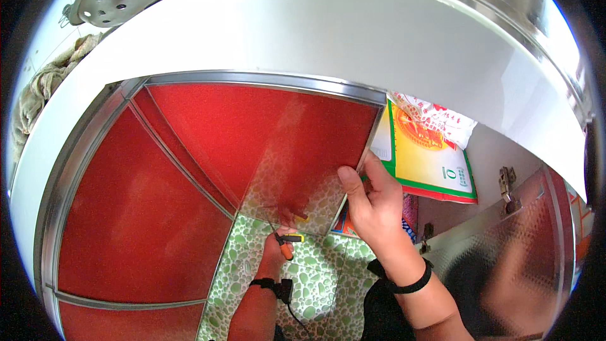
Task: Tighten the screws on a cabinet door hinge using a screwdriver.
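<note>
My right hand (372, 205) grips the free edge of a red cabinet door (265, 132) with a silver metal frame. Its thumb lies on the glossy red front and the fingers curl round the edge. Lower and to the left, my left hand (271, 251) is closed round a screwdriver (285, 247) with an orange and black handle. A yellow and black handle (293, 238) also sticks out of that hand; whether it belongs to a second screwdriver I cannot tell. The red panel faintly mirrors the tool. Both wrists wear black bands.
Inside the cabinet stands a yellow, green and red package (432, 151) under a white plastic bag (442, 117). To the right, another door (505, 265) hangs open on metal hinges (507, 186). A white countertop (303, 31) curves above, bearing a steel pot (505, 0) and a cloth (47, 88).
</note>
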Motion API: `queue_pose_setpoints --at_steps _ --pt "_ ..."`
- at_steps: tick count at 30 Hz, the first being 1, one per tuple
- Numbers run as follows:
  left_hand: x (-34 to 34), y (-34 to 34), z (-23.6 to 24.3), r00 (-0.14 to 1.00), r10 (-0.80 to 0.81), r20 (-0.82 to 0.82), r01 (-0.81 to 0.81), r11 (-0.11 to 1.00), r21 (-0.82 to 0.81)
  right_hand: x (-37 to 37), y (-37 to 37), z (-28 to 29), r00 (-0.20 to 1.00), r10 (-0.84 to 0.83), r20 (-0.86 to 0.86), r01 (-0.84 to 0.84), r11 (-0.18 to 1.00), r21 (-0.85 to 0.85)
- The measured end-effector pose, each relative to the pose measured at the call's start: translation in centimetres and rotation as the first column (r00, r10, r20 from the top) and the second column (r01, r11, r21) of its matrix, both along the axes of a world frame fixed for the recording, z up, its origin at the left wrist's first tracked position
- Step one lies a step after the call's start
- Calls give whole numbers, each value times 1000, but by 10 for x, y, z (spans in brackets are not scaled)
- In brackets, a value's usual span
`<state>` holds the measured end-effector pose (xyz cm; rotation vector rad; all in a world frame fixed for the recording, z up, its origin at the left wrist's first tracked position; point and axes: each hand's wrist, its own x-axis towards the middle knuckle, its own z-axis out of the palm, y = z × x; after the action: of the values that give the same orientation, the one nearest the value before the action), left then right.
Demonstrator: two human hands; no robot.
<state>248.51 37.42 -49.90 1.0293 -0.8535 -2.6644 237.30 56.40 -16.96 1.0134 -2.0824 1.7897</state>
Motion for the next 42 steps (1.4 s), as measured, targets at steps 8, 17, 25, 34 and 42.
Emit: queue_pose_setpoints --at_steps 8,17,25,34,42 --pt "6 3 -8 997 44 -60 -48 997 -66 -2 -4 -5 998 56 -38 -57 997 -51" --pt "-6 14 -7 994 105 -11 -105 993 63 -4 4 -2 997 65 -37 -64 998 26" --pt "5 9 -30 996 17 -85 -24 996 -84 -5 5 -9 992 22 -124 -1 986 166" --pt "4 10 -6 995 31 -95 -34 999 -31 9 1 -8 995 72 63 -73 997 22" --pt "-2 20 -8 998 51 -26 -51 999 -7 7 5 -14 978 124 169 -117 992 -49"
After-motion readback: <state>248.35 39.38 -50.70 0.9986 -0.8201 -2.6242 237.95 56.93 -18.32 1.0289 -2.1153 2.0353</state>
